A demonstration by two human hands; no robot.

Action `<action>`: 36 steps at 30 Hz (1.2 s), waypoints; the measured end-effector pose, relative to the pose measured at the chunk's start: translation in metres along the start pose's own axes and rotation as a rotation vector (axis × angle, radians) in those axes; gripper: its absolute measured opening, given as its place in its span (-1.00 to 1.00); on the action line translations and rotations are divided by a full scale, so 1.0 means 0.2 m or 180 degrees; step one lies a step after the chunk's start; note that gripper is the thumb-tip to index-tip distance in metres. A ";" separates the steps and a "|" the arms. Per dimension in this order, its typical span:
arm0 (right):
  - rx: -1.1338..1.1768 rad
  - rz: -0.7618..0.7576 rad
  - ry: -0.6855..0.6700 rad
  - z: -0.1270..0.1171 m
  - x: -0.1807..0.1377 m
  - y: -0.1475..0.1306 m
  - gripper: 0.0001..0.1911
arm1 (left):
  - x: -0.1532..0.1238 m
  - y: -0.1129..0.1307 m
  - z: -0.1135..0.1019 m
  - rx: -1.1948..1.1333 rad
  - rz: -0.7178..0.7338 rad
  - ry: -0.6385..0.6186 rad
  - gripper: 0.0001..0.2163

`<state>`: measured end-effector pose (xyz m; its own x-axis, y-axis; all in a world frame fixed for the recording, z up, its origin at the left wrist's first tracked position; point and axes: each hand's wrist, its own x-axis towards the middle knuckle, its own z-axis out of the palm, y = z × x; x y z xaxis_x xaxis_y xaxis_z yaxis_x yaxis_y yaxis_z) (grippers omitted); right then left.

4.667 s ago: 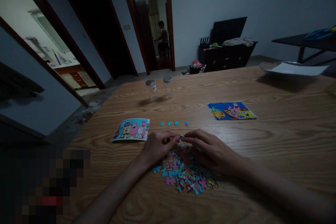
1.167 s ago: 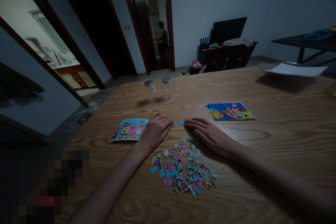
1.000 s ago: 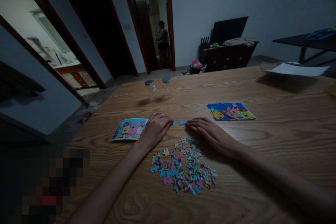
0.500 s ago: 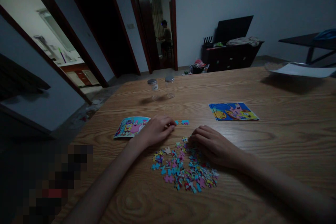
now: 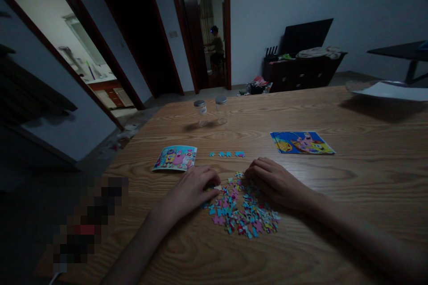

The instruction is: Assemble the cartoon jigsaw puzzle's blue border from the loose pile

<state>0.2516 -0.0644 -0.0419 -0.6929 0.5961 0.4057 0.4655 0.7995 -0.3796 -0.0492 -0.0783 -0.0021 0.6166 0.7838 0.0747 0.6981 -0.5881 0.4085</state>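
My left hand [image 5: 199, 185] is at the left edge of a heap of small jigsaw pieces [image 5: 249, 211]. Its thumb and fingers are bent around a pale puzzle piece [image 5: 218, 188], which shows between their tips. At the upper right of the heap rests my right hand [image 5: 272, 181], fingers curled together and tips pointing down; whatever they hold is hidden. Beyond the hands, several blue puzzle pieces [image 5: 228, 154] lie in a short row. A curved cartoon picture card [image 5: 177, 158] lies left of the row, and a flat cartoon picture [image 5: 302, 142] lies to its right.
Two clear jars with metal lids, a left one [image 5: 200, 113] and a right one [image 5: 221, 111], stand toward the back of the wooden table [image 5: 368, 178]. A white sheet [image 5: 391, 91] lies at the far right. A person [image 5: 217, 46] sits beyond a doorway.
My left hand has moved back from the row of blue pieces to the heap, uncovering the row and the picture card. My right hand stays by the heap. The view has shifted slightly.
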 end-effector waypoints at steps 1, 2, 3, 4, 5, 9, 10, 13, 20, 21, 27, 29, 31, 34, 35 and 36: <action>0.0021 0.0006 0.0007 0.00 0.00 0.00 -0.74 | 0.00 0.00 0.01 0.0063 0.0031 0.0020 -0.94; 0.0030 0.0002 0.0017 0.00 0.00 0.00 -0.74 | 0.00 0.00 0.01 0.0123 0.0064 0.0033 -0.94; 0.0030 -0.0006 0.0028 0.00 0.00 0.00 -0.74 | 0.01 0.00 0.01 0.0178 0.0094 0.0046 -0.94; 0.0025 -0.0019 0.0039 0.00 0.00 0.01 -0.74 | 0.01 0.00 0.01 0.0226 0.0111 0.0065 -0.94; 0.0017 -0.0032 0.0042 0.00 0.00 0.01 -0.74 | 0.02 0.00 0.01 0.0261 0.0112 0.0099 -0.93; -0.0006 -0.0066 0.0033 0.00 -0.01 0.01 -0.75 | 0.04 -0.03 0.03 0.0161 -0.0016 0.0251 -0.93; -0.0009 -0.0082 0.0050 0.01 -0.01 0.01 -0.75 | 0.05 -0.04 0.03 0.0095 -0.0047 0.0245 -0.93; -0.0029 -0.0147 0.0098 0.01 -0.01 0.01 -0.76 | 0.06 -0.06 0.04 0.0016 -0.0101 0.0191 -0.95; -0.0044 -0.0135 0.0045 0.02 -0.01 0.02 -0.78 | -0.04 0.05 0.00 -0.0132 -0.0261 0.0247 -0.90; -0.0037 -0.0132 0.0045 0.02 -0.01 0.02 -0.77 | -0.07 0.09 0.00 -0.0249 -0.0270 0.0172 -0.91; -0.0004 -0.0131 0.0035 0.02 -0.01 0.01 -0.76 | -0.19 0.26 0.12 -0.0199 -0.0431 0.0116 -0.82; 0.0004 -0.0108 0.0029 0.01 -0.01 0.00 -0.75 | -0.19 0.27 0.16 -0.0094 -0.0447 0.0131 -0.80; 0.0029 -0.0101 0.0035 0.01 -0.01 0.00 -0.76 | -0.19 0.26 0.18 -0.0086 -0.0438 0.0136 -0.82; 0.0050 -0.0112 0.0026 0.01 -0.01 0.00 -0.76 | -0.18 0.25 0.18 -0.0173 -0.0434 0.0106 -0.83; 0.0050 -0.0113 0.0025 0.01 -0.01 0.00 -0.76 | -0.18 0.25 0.18 -0.0210 -0.0446 0.0097 -0.83; 0.0053 -0.0112 0.0022 0.01 -0.01 0.00 -0.76 | -0.18 0.25 0.18 -0.0250 -0.0465 0.0087 -0.82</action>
<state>0.2515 -0.0651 -0.0452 -0.7048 0.5681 0.4249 0.4316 0.8187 -0.3787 -0.0236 -0.1432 -0.0169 0.4997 0.8655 0.0337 0.7482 -0.4509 0.4867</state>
